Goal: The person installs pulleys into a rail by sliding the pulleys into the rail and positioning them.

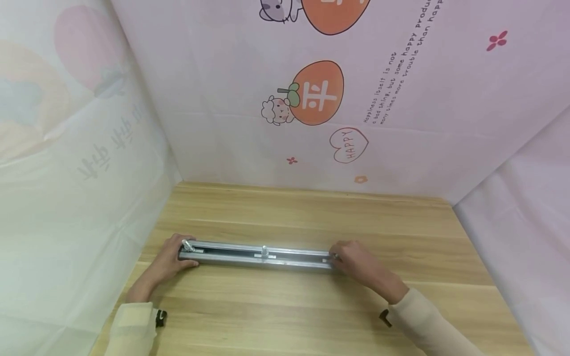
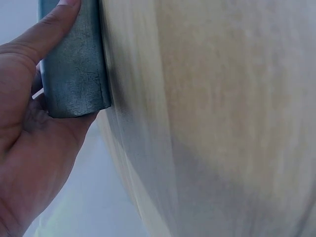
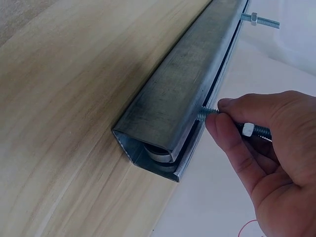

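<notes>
A long steel channel (image 1: 231, 258) lies across the wooden table with its slot facing up. My left hand (image 1: 166, 259) grips its left end; in the left wrist view the thumb lies along the metal side wall (image 2: 74, 64). Near the other end, my right hand (image 1: 358, 262) pinches a threaded bolt (image 3: 206, 114) between thumb and fingertips. A nut (image 3: 248, 129) sits farther out on that bolt. Round wheels (image 3: 160, 154) show inside the channel's open end. Two more bolts stand in the slot, one at the middle (image 1: 264, 251) and one beside my left hand (image 1: 188, 245).
The wooden tabletop (image 1: 267, 311) extends in front of and behind the channel. A printed white cloth (image 1: 231, 89) hangs at the back, with pale cloth walls left (image 1: 67, 222) and right (image 1: 525, 207).
</notes>
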The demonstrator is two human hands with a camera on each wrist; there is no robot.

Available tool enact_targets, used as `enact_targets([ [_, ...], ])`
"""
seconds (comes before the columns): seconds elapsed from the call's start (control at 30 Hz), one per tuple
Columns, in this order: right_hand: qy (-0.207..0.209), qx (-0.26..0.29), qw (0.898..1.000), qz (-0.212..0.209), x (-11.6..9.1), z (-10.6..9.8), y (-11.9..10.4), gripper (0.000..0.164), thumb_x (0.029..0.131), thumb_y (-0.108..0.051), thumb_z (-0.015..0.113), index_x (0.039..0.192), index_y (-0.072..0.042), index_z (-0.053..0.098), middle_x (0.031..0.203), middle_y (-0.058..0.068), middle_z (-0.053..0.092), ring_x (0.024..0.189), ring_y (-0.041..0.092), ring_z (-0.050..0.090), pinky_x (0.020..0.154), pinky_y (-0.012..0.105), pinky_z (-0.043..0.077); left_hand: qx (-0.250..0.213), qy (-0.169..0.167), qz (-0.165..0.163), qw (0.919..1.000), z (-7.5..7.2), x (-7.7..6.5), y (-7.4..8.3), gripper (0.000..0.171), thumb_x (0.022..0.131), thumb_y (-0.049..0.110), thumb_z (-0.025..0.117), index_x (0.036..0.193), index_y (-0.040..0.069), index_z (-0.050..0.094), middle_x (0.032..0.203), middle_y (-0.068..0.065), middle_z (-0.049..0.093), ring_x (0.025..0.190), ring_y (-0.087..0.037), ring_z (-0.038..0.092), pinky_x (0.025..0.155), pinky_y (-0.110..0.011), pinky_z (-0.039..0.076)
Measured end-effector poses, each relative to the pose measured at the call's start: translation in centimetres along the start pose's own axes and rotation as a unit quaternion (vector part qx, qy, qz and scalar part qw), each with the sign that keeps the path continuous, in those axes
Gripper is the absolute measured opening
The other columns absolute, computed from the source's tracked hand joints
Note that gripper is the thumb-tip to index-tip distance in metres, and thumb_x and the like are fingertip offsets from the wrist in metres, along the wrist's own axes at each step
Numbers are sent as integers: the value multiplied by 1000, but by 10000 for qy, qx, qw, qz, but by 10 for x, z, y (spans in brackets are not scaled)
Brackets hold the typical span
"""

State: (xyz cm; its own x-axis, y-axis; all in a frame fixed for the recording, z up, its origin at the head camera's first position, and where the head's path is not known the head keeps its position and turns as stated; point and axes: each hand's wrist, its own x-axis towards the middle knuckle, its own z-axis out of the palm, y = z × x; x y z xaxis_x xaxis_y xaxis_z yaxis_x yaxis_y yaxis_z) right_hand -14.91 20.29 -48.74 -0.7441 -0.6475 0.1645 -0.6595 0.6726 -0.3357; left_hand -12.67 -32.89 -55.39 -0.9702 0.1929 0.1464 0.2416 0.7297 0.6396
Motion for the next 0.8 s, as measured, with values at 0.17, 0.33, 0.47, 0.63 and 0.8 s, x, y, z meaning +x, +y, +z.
enact_targets([
  [0.17,40,28,10000,7,-1,1,0,11,87,0,84,96,-3,79,91,6,77,77,11,72,68,22,60,94,62,101,9999,0,1,-3,68,73,13,96,130,-4,64,120,-23,63,109,-39,58,96,-54,45],
  [0.33,94,129,9999,-45,-3,2,-1,12,87,0,84,98,-1,78,92,8,77,78,15,73,69,24,61,174,79,203,9996,1,1,-6,68,73,13,96,130,-3,63,119,-22,63,109,-39,58,95,-52,45],
  [0.47,150,163,9997,34,-3,3,1,15,88,-3,85,101,-1,78,94,8,77,79,15,73,70,25,61,155,15,190,9997,1,2,-6,68,74,13,96,131,-4,63,120,-24,63,109,-41,58,96,-54,45],
  [0.63,352,76,9993,-19,-3,4,4,15,92,-14,84,103,-5,78,95,4,77,79,10,72,69,25,60,158,-140,31,9998,-4,2,-3,70,77,13,95,134,-9,60,126,-31,60,116,-49,57,101,-65,45],
  [0.8,391,-65,9991,164,-9,-1,8,28,96,-29,80,110,-4,78,103,6,79,86,15,75,76,35,63,229,-172,6,9996,-8,-1,3,77,78,12,93,139,-14,52,137,-39,54,129,-59,48,111,-72,34],
])
